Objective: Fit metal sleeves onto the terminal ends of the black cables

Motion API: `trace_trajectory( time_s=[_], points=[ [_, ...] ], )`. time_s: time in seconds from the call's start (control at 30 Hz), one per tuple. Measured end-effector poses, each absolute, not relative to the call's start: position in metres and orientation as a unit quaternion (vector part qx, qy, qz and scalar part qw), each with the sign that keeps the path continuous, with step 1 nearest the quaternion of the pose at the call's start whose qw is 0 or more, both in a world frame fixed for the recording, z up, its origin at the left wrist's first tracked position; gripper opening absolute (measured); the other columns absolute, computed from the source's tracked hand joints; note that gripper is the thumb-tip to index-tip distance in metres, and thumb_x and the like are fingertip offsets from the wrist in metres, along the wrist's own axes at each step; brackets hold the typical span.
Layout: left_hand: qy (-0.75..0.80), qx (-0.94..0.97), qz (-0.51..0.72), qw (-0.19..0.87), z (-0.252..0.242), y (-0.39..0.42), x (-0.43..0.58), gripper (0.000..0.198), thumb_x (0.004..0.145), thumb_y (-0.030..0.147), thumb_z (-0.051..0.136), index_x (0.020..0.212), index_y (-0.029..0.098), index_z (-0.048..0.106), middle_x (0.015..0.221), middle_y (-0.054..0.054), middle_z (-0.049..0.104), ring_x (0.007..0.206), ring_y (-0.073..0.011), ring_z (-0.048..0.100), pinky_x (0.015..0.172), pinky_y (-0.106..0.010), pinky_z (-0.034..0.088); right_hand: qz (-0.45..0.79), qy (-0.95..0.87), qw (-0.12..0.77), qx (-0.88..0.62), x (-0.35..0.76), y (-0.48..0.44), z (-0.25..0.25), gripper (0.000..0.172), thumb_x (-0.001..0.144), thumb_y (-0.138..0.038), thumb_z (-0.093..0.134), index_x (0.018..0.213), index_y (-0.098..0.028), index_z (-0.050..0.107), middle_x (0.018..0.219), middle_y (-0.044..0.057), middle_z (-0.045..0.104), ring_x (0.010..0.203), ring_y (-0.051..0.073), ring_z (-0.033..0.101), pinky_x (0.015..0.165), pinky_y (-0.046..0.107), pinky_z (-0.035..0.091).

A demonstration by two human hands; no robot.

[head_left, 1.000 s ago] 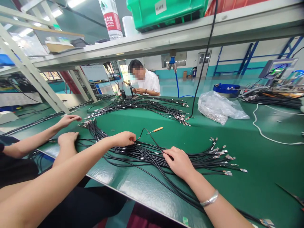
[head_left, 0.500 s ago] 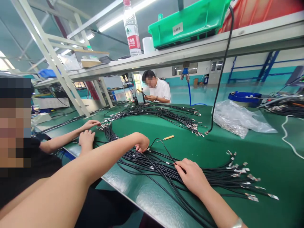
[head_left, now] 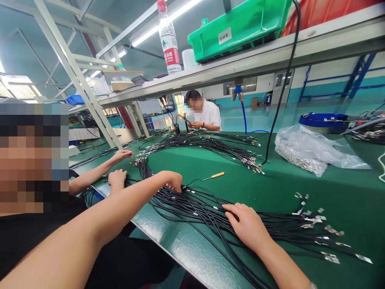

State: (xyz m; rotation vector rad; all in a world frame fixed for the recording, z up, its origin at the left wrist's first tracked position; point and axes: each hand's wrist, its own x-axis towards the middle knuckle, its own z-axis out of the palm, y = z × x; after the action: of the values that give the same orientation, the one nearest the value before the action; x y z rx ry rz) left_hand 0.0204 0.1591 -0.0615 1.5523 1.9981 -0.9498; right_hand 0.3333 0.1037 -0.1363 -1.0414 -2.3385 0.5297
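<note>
A long bundle of black cables (head_left: 207,218) with small white labels lies across the green table. My left hand (head_left: 173,181) is at its far side, fingers curled round a black cable (head_left: 196,180); part of the grip is hidden behind my wrist. That cable arches up from the bundle and runs down towards my right hand (head_left: 245,224). Palm down, my right hand lies on the bundle, index finger stretched out and thumb apart from it. Metal-tipped cable ends (head_left: 320,218) fan out to the right. Beyond the arch lies a thin tool with a yellow handle (head_left: 218,175).
A co-worker at my left has one hand (head_left: 124,155) near the bundle's far ends and another (head_left: 117,178) by the table edge. A second bundle (head_left: 207,141) lies behind, beside a plastic bag (head_left: 306,150). A shelf (head_left: 210,74) spans overhead, and a black cable (head_left: 282,88) hangs down.
My left hand has slid a little left along the bundle. My right hand's thumb and index finger are further apart. The whole view has shifted slightly.
</note>
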Motion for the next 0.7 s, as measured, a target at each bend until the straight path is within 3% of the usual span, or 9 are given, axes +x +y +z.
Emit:
trace_trajectory(
  time_s=[0.17,0.4,0.47,0.53,0.63,0.7],
  points=[
    [0.744,0.572,-0.309,0.155,-0.053,0.153,0.022,0.027,0.086,0.030,0.053,0.108,0.015,0.055,0.109,-0.008,0.056,0.094,-0.0191,0.056,0.079,-0.037,0.049,0.182,-0.865,0.252,-0.394,0.333,0.099,-0.133,0.022,0.088,-0.017,0.048,0.101,-0.024,0.065,0.092,0.003,0.063,0.088,0.021,0.055,0.077,0.034,0.038],
    [0.763,0.595,-0.254,0.010,-0.026,0.136,0.029,0.021,0.082,0.029,0.058,0.095,0.011,0.060,0.095,-0.006,0.061,0.087,-0.0193,0.059,0.076,-0.037,0.050,0.174,-0.857,0.265,-0.407,0.331,0.097,-0.129,0.023,0.089,-0.017,0.048,0.097,-0.027,0.067,0.088,0.002,0.062,0.086,0.019,0.055,0.074,0.031,0.037],
    [0.743,0.639,-0.200,-0.022,-0.021,0.125,0.044,0.020,0.077,0.024,0.063,0.091,0.009,0.062,0.092,-0.007,0.063,0.089,-0.0247,0.059,0.077,-0.037,0.048,0.174,-0.850,0.278,-0.412,0.331,0.099,-0.130,0.021,0.088,-0.017,0.049,0.097,-0.027,0.066,0.089,0.002,0.062,0.087,0.019,0.054,0.075,0.030,0.037],
    [0.707,0.693,-0.136,-0.044,-0.020,0.111,0.070,0.024,0.078,0.022,0.060,0.100,0.011,0.061,0.100,-0.009,0.062,0.097,-0.0267,0.057,0.083,-0.036,0.045,0.170,-0.846,0.288,-0.416,0.330,0.100,-0.130,0.019,0.088,-0.018,0.051,0.097,-0.027,0.065,0.090,0.001,0.061,0.087,0.019,0.054,0.076,0.030,0.037],
    [0.615,0.787,-0.019,-0.049,-0.031,0.085,0.121,0.028,0.090,0.023,0.039,0.114,0.021,0.054,0.115,-0.005,0.057,0.108,-0.0164,0.050,0.094,-0.028,0.039,0.150,-0.854,0.275,-0.415,0.329,0.102,-0.130,0.019,0.088,-0.019,0.051,0.093,-0.028,0.066,0.087,0.001,0.061,0.087,0.019,0.054,0.075,0.031,0.037],
    [0.496,0.862,0.099,-0.035,-0.047,0.071,0.151,0.031,0.090,0.017,0.034,0.111,0.022,0.056,0.116,-0.005,0.056,0.111,-0.0165,0.048,0.096,-0.030,0.039,0.125,-0.862,0.254,-0.420,0.328,0.103,-0.131,0.018,0.088,-0.019,0.049,0.092,-0.026,0.066,0.086,0.002,0.061,0.086,0.021,0.054,0.074,0.033,0.039]
  ],
)
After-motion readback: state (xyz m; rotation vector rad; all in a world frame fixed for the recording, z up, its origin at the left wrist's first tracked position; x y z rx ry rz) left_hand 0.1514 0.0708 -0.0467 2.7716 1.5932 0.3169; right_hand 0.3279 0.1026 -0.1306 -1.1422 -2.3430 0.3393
